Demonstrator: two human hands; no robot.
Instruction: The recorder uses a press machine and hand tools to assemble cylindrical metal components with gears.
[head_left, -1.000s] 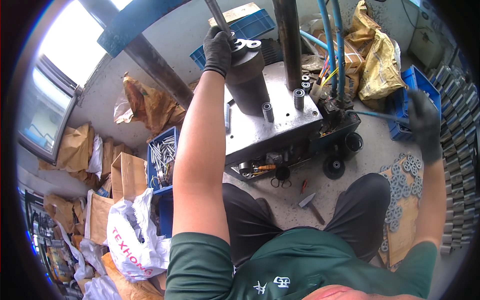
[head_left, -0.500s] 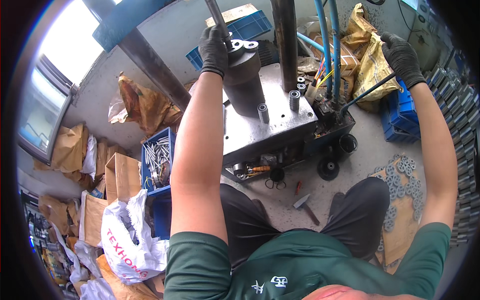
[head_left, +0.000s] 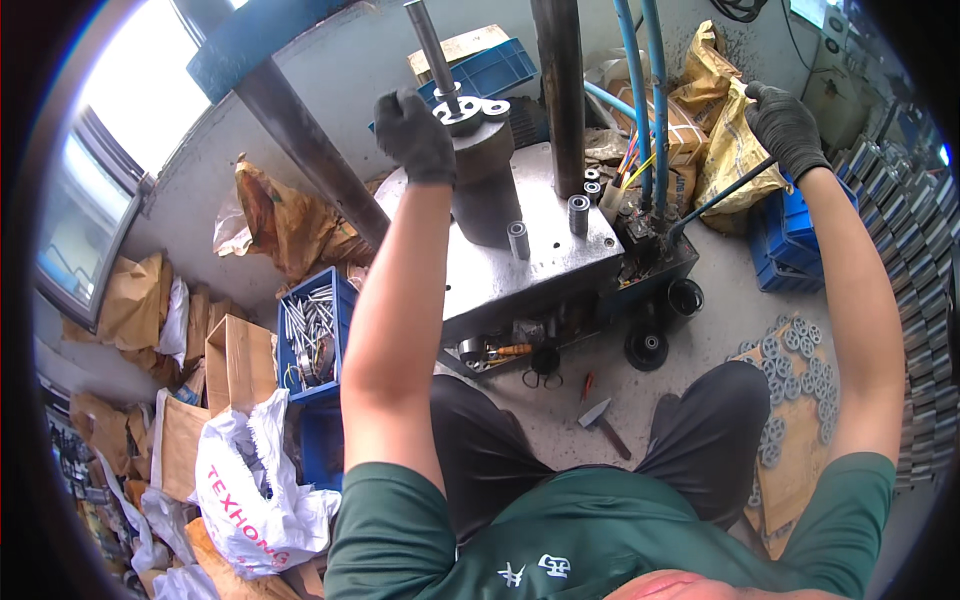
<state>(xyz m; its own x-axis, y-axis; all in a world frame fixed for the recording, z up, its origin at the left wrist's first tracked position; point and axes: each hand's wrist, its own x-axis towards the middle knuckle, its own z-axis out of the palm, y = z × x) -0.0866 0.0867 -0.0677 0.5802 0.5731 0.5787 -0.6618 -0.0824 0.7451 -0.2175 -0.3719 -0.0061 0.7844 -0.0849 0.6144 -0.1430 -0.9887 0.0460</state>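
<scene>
Left grip (head_left: 415, 138) now off one rod (head_left: 430, 45)

We count two gloved hands: left hand (head_left: 413, 140) at 11 o'clock, right hand (head_left: 790, 132) at 2; one steel rod (head_left: 430, 48) at 12; at least four sleeves (head_left: 578, 215) at 1; one lever (head_left: 722, 194) at 2; one hammer (head_left: 611, 435) between 4 and 5.

The gloves (head_left: 418, 150) on the left fingers (head_left: 398, 110) and right fingers (head_left: 764, 97) are black. By the left ones, the rod (head_left: 428, 45) is silver-grey. By the right ones, the lever (head_left: 735, 188) is dark, the sack (head_left: 728, 160) yellow, the hoses (head_left: 657, 100) blue.
</scene>
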